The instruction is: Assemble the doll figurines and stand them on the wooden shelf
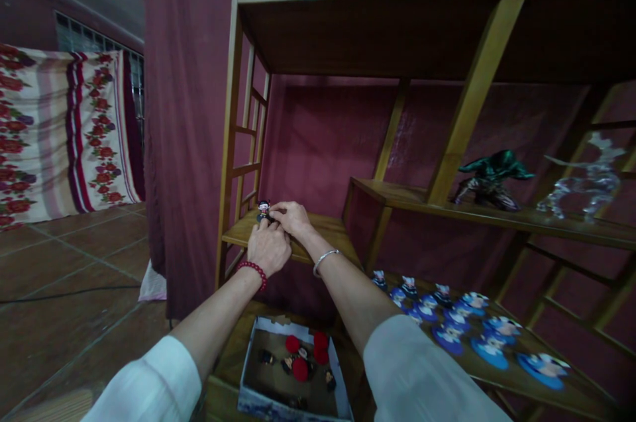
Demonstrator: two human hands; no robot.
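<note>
L hand (269,251): lower, in front; back to cam., fingers fwd; tips nr. figurine's foot; grip can't tell.
R hand (293,218): above/behind L hand; thumb & index drawn tog. at figurine's R side; firm hold can't tell.
Hands, rel.: close tog., overlapping in view.
Figurine (264,210): 1 pc., sm., dark-haired, white-faced; upright, long axis vert.; L end of wooden shelf (338,231). Lies just L of R fingertips, just beyond L hand; R fingertips appear nearest.
Cardboard box (278,407): open, below hands, betw. forearms; holds red pompom-like pcs. (300,369) & sm. dark figs.
Blue-based figurines (489,344): grouped, lower shelf, R of R forearm.
Green-winged sculpture (499,173): mid shelf, far R.
</note>
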